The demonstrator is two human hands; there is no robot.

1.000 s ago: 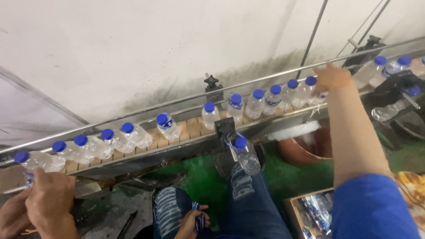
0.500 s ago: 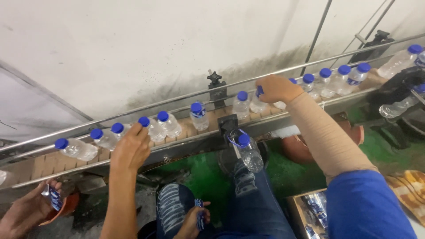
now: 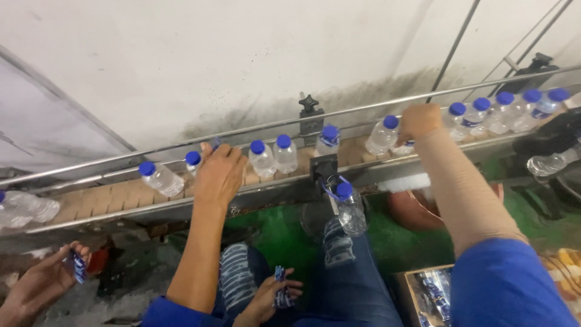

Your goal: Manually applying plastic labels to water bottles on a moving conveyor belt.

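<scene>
On the conveyor (image 3: 103,197), right hand (image 3: 417,121) at 1 o'clock has fingers closed on a clear bottle (image 3: 402,146), likely steadying it. Left hand (image 3: 219,172) at 10 o'clock drapes over a second bottle (image 3: 215,144); can't tell its grip.

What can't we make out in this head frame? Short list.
- Bottle under the left hand, head view: the hand covers it; only a bit of blue cap shows, so the grip is unclear.
- Bottle under the right hand: fingers hide its cap and shoulder.
- Clear bottle at the left edge: cut off by the frame.
- Box by the right sleeve: contents blurred, partly behind the arm.
</scene>
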